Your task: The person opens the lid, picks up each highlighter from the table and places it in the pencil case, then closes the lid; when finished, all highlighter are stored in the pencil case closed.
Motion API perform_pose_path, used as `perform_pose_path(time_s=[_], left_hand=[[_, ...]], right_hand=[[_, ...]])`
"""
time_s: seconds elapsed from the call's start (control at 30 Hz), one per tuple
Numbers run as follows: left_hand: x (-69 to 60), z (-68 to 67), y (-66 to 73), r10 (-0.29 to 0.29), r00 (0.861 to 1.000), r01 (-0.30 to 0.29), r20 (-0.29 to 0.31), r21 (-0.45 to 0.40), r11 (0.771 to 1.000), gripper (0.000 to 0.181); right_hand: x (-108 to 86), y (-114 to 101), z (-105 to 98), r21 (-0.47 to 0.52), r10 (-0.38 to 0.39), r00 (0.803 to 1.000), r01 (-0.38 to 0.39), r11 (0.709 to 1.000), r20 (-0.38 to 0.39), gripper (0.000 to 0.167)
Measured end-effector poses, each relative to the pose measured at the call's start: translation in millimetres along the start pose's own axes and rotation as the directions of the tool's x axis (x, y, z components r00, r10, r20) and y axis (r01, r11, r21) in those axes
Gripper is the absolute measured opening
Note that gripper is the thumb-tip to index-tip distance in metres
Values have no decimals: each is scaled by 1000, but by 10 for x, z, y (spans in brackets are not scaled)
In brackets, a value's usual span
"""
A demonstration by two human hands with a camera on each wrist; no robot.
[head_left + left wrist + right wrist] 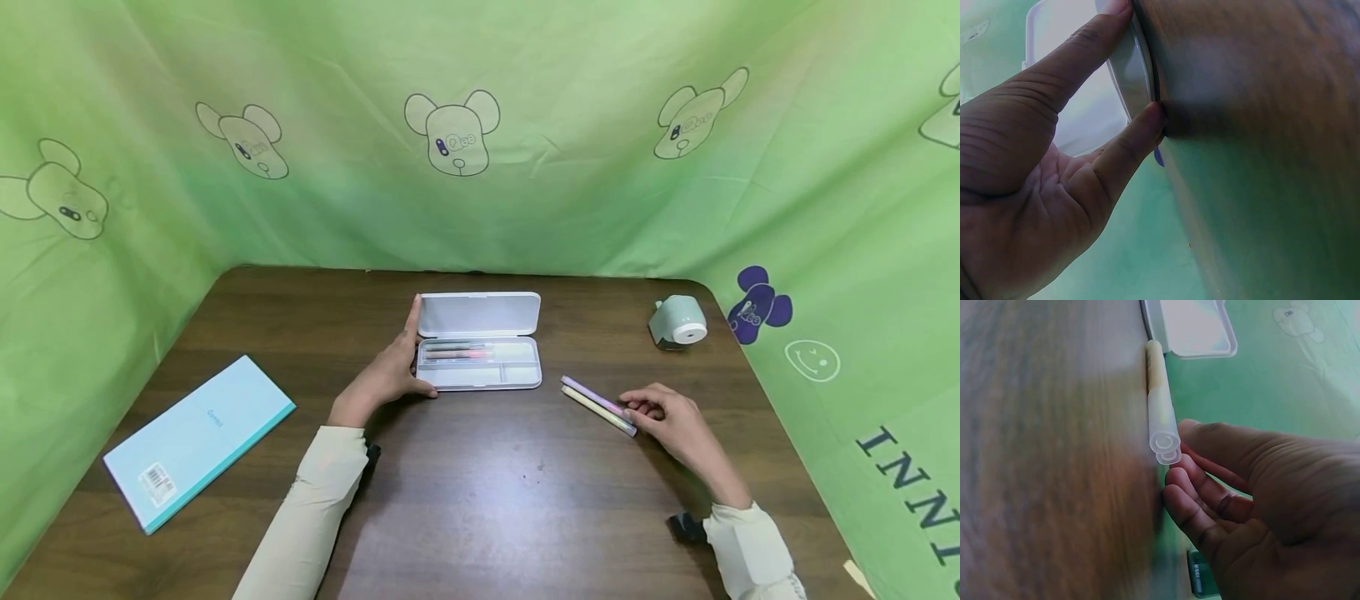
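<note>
At the table's middle, a white pencil case (521, 375) lies with its lid (480, 315) raised at the back; several pens (457, 354) are in its rear compartment. My left hand (382, 375) holds the case's left end, thumb at the front corner and a finger up along the lid; the left wrist view shows this hand (1054, 169) against the case edge (1138, 69). Right of the case lie a purple pen (588, 393) and a yellow pen (596, 410), side by side. My right hand (678, 425) pinches the purple pen near its right end; the yellow pen (1160, 387) is nearer the right wrist camera.
A light blue notebook (202, 433) lies at the left of the brown table (487, 517). A pale green and white sharpener (675, 321) stands at the back right. Green cloth (555, 208) hangs behind and along both sides.
</note>
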State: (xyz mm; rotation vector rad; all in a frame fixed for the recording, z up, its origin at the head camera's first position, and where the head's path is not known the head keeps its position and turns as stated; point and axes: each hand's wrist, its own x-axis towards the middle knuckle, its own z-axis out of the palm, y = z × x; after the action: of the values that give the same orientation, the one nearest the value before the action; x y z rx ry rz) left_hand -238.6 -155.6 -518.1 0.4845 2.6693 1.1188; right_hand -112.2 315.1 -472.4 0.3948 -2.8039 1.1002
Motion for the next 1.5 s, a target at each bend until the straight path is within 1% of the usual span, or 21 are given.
perform_pose_path(time_s=[0.1,0.27,0.33,0.4,0.43,0.47,0.5,0.57,0.63,0.67,0.7,0.77,0.83,0.93,1.03,1.13,1.23,1.33,1.4,1.5], left_hand=[[7,-1,-7,5,1000,-5,-1,9,1000,170],[38,24,-81,14,1000,-14,-19,17,1000,171],[32,18,-74,12,1000,-12,-17,11,1000,171],[-1,-1,-19,13,1000,-13,-13,8,1000,169],[-57,-33,83,25,1000,-25,-5,12,1000,167],[-82,-48,131,32,999,-32,-5,16,999,167],[-117,-76,211,37,999,-37,0,16,999,166],[-181,-133,360,45,999,-45,12,18,999,164],[-203,-161,405,51,999,-51,13,18,999,164],[-166,-146,337,42,999,-42,5,9,999,166],[-156,-147,316,36,999,-37,8,7,999,167],[-75,-99,132,36,999,-36,-7,11,999,169],[3,-53,-21,27,999,-26,-20,18,999,171],[68,-10,-149,23,999,-22,-34,26,999,172],[60,4,-142,25,999,-24,-41,28,999,172],[50,18,-131,30,999,-30,-39,20,999,172],[53,33,-127,31,999,-31,-37,12,999,173],[58,39,-119,29,999,-29,-36,4,1000,173],[49,34,-95,31,999,-31,-33,7,999,172],[11,13,-12,41,999,-40,-26,10,999,171]], right_hand=[[4,12,16,-3,-1,1000,1,1000,3,16],[20,-1,33,-36,10,1000,-9,999,24,13],[27,-18,39,-52,11,999,-9,999,35,11],[30,-35,42,-70,15,999,-12,997,43,10],[30,-44,41,-75,20,999,-16,997,45,10],[29,-51,41,-79,25,999,-22,997,43,10],[29,-57,41,-82,32,999,-28,996,38,10],[31,-60,43,-84,36,999,-36,996,8,11],[46,-63,48,-89,20,999,-24,996,-40,11],[60,-66,53,-92,10,998,-16,996,-64,12],[79,-72,58,-91,0,996,-8,996,-87,12],[126,-89,74,-88,-16,992,5,996,-122,11],[181,-118,97,-64,-16,990,7,998,-141,11],[288,-165,161,-27,-16,989,12,1000,-148,10],[421,-202,255,-2,-16,991,16,1000,-133,10],[555,-248,356,15,-10,996,12,1000,-86,10],[671,-303,447,39,-26,998,28,999,-51,11],[769,-374,529,55,-55,998,56,997,-36,13],[834,-430,586,61,-75,997,77,995,-32,12],[934,-532,682,74,-97,995,98,992,-18,10]])
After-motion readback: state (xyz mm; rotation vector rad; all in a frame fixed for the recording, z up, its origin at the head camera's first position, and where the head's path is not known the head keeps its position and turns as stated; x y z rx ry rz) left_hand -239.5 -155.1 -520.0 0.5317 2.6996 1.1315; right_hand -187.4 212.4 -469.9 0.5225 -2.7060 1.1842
